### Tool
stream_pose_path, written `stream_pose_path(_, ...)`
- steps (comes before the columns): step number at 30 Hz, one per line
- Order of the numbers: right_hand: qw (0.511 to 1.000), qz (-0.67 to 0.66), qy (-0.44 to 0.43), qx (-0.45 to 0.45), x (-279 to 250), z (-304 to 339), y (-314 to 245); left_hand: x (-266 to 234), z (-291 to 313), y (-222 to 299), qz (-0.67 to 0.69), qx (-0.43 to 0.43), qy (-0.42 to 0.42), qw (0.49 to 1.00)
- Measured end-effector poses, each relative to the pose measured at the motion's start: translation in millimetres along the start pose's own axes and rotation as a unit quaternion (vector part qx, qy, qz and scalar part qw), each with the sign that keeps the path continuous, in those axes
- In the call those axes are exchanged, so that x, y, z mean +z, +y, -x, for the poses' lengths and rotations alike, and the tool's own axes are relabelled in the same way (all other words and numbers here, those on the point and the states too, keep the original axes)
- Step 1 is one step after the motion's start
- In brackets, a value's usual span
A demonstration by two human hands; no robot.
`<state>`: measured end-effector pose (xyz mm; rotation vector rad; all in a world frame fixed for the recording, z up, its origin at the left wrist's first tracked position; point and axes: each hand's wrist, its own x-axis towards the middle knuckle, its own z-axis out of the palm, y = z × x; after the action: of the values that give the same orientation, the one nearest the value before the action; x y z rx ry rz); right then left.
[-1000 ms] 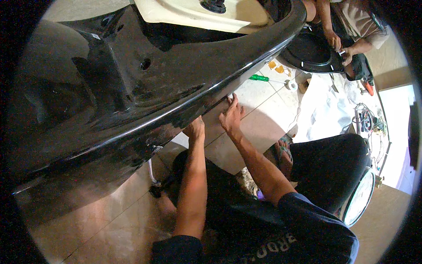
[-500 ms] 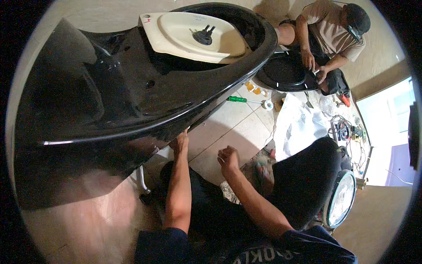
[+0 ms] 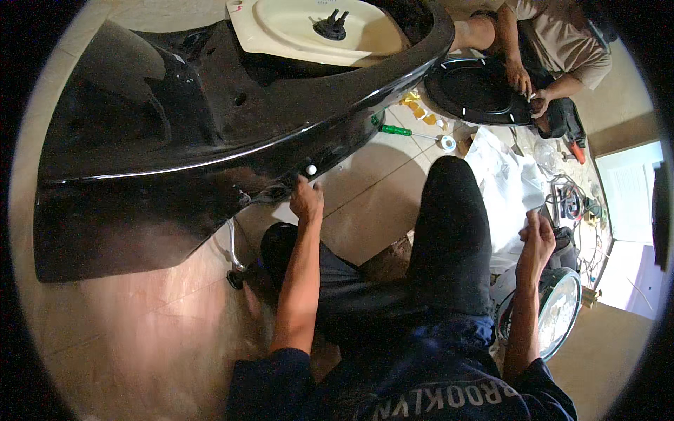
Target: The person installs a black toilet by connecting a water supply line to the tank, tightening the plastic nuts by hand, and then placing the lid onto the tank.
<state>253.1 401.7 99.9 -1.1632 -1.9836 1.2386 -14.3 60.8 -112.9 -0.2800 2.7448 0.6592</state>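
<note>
In the head view, we are holding our left hand at the black tub's near lower edge, just below a round white piece. Our right hand is hovering near the white sheet. Neither grip is showing clearly; we cannot tell.

Floor btwn black tub & R knee gives a hand room to pass. Tub's side blocks the far way, close by L fingers; green-handled screwdriver lies at gap's far end. R knee stands btwn gap & R fingers.
</note>
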Motion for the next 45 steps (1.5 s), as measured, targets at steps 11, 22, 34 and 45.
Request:
stream_pose_path(11, 0.977, -0.186, -0.035, 0.097, 82.2, -2.6, 70.2, -6.7, -12.5, 2.8, 0.001, 0.126, 0.188, 0.974)
stream_pose_path(22, 0.988, -0.136, -0.033, 0.068, 93.5, -2.2, 83.6, -4.4, -3.1, 17.7, -0.078, 0.193, 0.22, 0.953)
stream_pose_path(34, 0.989, -0.125, -0.041, 0.062, 96.9, -4.4, 82.7, -3.8, -17.8, 6.4, 0.011, 0.235, 0.238, 0.942)
stream_pose_path(45, 0.992, -0.098, -0.074, 0.035, 107.0, -10.0, 79.8, -3.2, -29.6, -3.4, -0.112, 0.28, 0.238, 0.923)
